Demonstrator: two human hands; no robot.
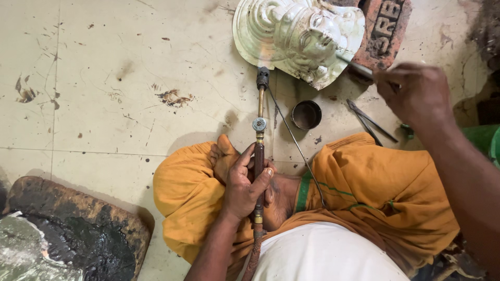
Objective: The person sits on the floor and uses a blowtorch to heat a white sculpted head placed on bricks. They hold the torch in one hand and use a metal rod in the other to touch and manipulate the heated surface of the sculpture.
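Note:
My left hand (245,182) grips the dark handle of a gas torch (259,125) that points away from me, its black nozzle almost at the lower rim of a silvery embossed metal plaque (291,31) shaped like a head with a crown. My right hand (416,93) pinches a thin metal rod (357,66) whose tip touches the plaque's right edge. The plaque leans on a red brick (388,26). I sit cross-legged in orange cloth (364,192); my foot shows beside the left hand.
A small round dark metal cup (306,115) sits on the stained tile floor. A long thin wire (294,140) lies across my lap. Dark tweezers (371,122) lie near my right knee. A pitch-covered block (78,229) sits at lower left. Something green (482,138) shows at right.

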